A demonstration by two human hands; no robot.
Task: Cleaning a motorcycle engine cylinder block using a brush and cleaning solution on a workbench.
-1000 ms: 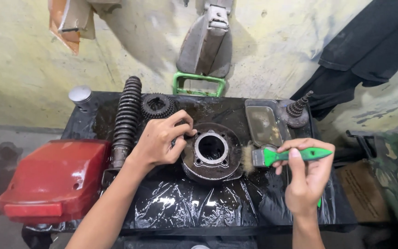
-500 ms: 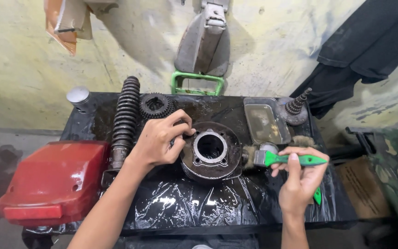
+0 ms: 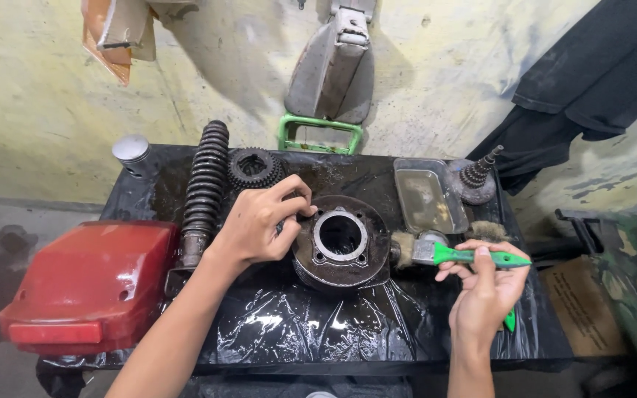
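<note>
A: Starting from the left, what lay on the surface (image 3: 333, 332)?

B: A red cover (image 3: 90, 284) at its edge, then a black coil spring (image 3: 202, 191) and a toothed gear (image 3: 254, 168). All looked untouched.

A: And the left hand (image 3: 256, 225)?

B: Its fingers were curled over the rim of the round finned cylinder (image 3: 340, 239), steadying it mid-surface on the wet black plastic sheet.

A: How clean was it?

B: Still dark and grimy. Brushing seemed under way, far from finished, though the bore's inside was hard to judge.

A: The right hand (image 3: 484, 287)?

B: Closed around a green-handled brush (image 3: 451, 254), bristles just beside the cylinder's right flank. Behind sat a metal tray (image 3: 429, 195).
</note>
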